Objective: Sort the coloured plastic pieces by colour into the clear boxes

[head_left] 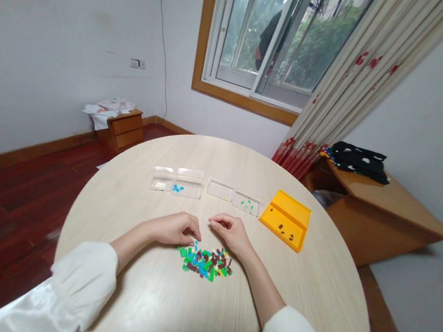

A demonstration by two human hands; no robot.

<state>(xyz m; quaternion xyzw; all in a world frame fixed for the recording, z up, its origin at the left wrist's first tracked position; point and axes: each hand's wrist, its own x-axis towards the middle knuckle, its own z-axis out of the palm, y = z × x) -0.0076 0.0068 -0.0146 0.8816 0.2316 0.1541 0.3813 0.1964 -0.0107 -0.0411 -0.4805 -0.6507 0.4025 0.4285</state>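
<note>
A mixed pile of small building bricks in green, brown, blue, white and yellow lies on the table in front of me. My left hand is at the pile's upper left edge, fingers curled down beside a small blue brick. What its fingertips hold, if anything, is hidden. Just above the pile's right side, my right hand has thumb and forefinger pinched together, pointing left. Anything between those tips is too small to make out.
Beyond my hands stand clear plastic boxes: one with pale bricks, one with blue bricks, one with a yellow piece, one with green bricks. A yellow case holding brown bricks lies open to the right on the round table.
</note>
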